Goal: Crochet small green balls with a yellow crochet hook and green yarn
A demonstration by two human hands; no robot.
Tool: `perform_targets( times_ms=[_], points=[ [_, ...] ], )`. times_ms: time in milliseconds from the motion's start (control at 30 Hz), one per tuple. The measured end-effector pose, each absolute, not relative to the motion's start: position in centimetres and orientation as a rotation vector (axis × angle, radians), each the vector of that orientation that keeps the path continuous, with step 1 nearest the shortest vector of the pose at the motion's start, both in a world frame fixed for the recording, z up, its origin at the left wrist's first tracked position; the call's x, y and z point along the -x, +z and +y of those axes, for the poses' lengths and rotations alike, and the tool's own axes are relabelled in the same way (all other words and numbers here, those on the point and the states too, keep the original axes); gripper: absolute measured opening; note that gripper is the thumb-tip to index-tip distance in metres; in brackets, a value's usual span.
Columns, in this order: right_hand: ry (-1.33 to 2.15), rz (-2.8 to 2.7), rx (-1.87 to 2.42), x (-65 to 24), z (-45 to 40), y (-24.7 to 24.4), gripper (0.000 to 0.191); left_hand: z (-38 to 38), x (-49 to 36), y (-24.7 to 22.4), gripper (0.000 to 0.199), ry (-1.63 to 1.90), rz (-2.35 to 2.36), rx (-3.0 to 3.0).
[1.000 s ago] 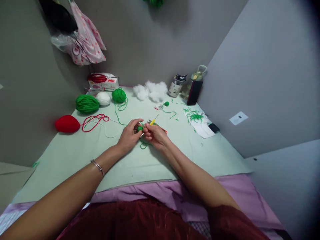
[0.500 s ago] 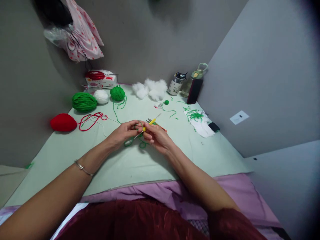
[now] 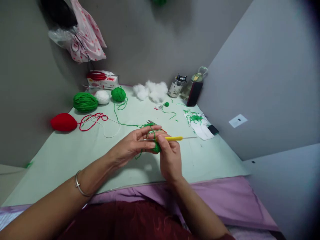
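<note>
A small green crochet piece [image 3: 156, 147] is pinched between the thumb and fingers of my left hand [image 3: 132, 144]. Green yarn loops over that hand's raised fingers and trails back to a green yarn ball [image 3: 118, 94]. My right hand [image 3: 170, 159] is closed around a crochet hook with a yellow handle [image 3: 177, 138]. The hook lies nearly level, its left end at the green piece and its thin metal right end pointing right. Scissors [image 3: 150, 122] lie partly hidden behind my fingers.
At the left are a red yarn ball [image 3: 64, 122], a green skein [image 3: 85, 102] and a white ball [image 3: 102, 97]. White stuffing [image 3: 152, 91] sits at the back. A pen cup [image 3: 175, 87], a phone [image 3: 195, 94] and green scraps [image 3: 194, 118] are at the right.
Both hands have moved right and nearer to me. The hook has turned from slanted to nearly level, and the green crochet piece now shows between the hands. The yarn stretches farther across the table.
</note>
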State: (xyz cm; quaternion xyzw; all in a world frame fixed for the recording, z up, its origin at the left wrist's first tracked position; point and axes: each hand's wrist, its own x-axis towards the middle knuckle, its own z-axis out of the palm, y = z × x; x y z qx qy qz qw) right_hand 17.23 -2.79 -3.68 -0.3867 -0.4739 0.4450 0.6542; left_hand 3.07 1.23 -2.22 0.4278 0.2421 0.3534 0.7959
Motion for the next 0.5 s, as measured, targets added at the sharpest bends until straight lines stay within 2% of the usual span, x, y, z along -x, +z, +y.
perform_targets(
  times_ms=[67, 200, 300, 367, 433, 500],
  points=[
    [0.886, -0.952, 0.939, -16.4, -3.3, -4.3, 0.029, 0.6, -3.9, -2.6, 0.062, 0.808, 0.585, -0.956],
    [1.043, -0.735, 0.931, -16.0, -3.4, -4.6, 0.032, 0.5, -3.8, -2.5, 0.063, 0.811, 0.686, -1.097],
    [1.234, -0.629, 0.903, -16.8, -3.5, -3.7, 0.034, 2.0, -1.3, -1.4, 0.042, 0.687, 0.714, -1.302],
    [1.374, -0.589, 0.919, -17.5, -3.8, -2.9, 0.035, 3.6, 1.1, -0.4, 0.024, 0.820, 0.816, -1.380],
    [1.493, -0.563, 0.956, -18.0, -4.3, -2.2, 0.037, 5.2, 3.9, 0.5, 0.018, 1.059, 0.879, -1.339],
    [1.573, -0.528, 0.992, -18.4, -4.6, -1.8, 0.039, 6.6, 6.6, 1.1, 0.020, 1.118, 0.907, -1.356]
  ],
)
